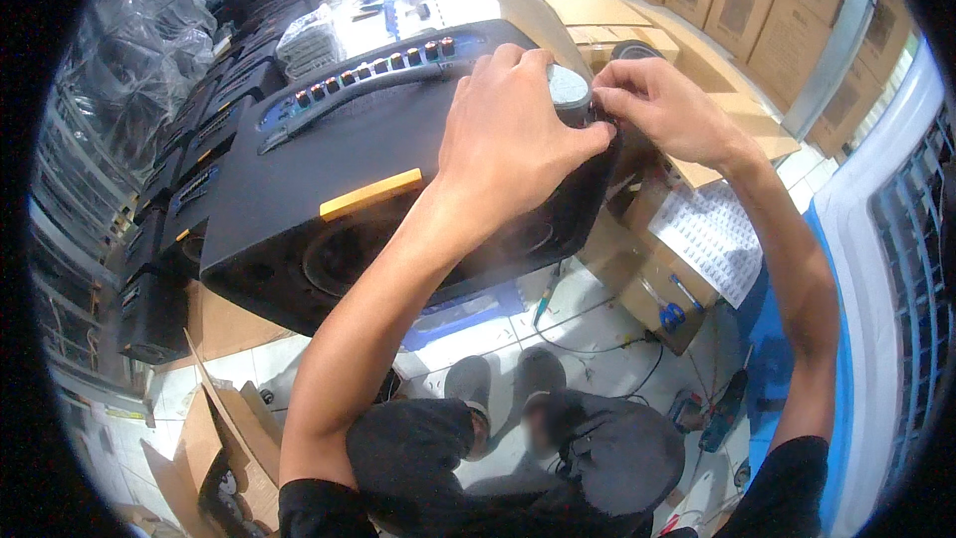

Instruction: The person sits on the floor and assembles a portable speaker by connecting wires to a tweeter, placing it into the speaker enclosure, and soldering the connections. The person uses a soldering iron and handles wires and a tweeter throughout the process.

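A black speaker cabinet [388,139] lies before me, with a row of knobs on its control panel [373,70], a strap handle [349,100] and a yellow strip [371,194] along its near edge. At its right end my left hand [503,130] curls around a round part [569,87] with a flat grey top and dark side. Close against that part, my right hand [667,110] is pinched; whatever sits between its fingertips is too small to make out. My left forearm hides some of the cabinet's round driver opening [339,254].
Black speaker cabinets [199,164] stand in a row at left. Right of me, a carton [662,284] carries a printed sheet [712,234], blue-handled scissors [671,314] and a pen [687,291]. A power drill [724,413] and cables lie low right. Stacked cartons [737,0] stand behind.
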`<state>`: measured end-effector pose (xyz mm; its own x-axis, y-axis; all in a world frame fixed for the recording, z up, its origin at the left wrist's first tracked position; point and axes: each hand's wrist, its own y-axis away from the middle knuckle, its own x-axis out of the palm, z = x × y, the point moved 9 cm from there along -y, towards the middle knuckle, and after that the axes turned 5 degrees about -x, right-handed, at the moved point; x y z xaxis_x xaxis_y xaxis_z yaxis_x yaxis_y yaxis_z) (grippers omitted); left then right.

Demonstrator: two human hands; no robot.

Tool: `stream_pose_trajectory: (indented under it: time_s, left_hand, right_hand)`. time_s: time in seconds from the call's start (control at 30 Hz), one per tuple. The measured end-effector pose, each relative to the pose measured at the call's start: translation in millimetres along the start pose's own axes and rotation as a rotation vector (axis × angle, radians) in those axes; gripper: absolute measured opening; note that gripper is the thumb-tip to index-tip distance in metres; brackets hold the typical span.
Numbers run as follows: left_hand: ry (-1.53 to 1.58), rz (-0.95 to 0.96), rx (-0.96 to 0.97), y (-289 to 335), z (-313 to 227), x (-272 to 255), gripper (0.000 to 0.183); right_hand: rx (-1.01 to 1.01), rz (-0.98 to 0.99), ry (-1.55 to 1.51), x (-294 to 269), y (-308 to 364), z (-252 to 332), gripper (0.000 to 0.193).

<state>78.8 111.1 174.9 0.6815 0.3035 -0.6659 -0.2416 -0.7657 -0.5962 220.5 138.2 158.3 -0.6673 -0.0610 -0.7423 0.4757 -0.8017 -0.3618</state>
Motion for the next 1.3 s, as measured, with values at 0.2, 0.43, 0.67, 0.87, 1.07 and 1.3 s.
stream_pose_trajectory:
  time_s: [0.2, 0.43, 0.67, 0.87, 1.07, 1.3]
  left_hand:
    - [-0.011, 0.011, -0.005, 0.2, 1.6, -0.3, 0.071]
    - [-0.012, -0.012, -0.008, 0.5, 3.7, 0.9, 0.068]
    - [-0.011, -0.035, 0.013, -0.5, 3.6, 3.7, 0.062]
    - [-0.028, -0.038, 0.007, 1.0, 2.0, 3.6, 0.062]
    - [-0.022, -0.03, 0.0, -0.9, 2.6, 3.2, 0.062]
    - [-0.022, -0.032, 0.047, 1.1, -1.5, 3.9, 0.058]
  right_hand:
    - [0.004, -0.06, 0.015, 0.6, 3.6, 2.9, 0.03]
    - [-0.028, -0.115, 0.108, -2.2, 9.0, 10.4, 0.029]
    - [-0.104, -0.337, 0.213, -1.6, 25.4, 18.8, 0.014]
    - [-0.354, -0.299, 0.405, 4.0, 28.2, 35.4, 0.009]
    - [-0.549, -0.253, 0.56, 6.0, 26.6, 49.0, 0.011]
    - [-0.921, -0.117, 0.973, 14.6, 34.8, 62.8, 0.024]
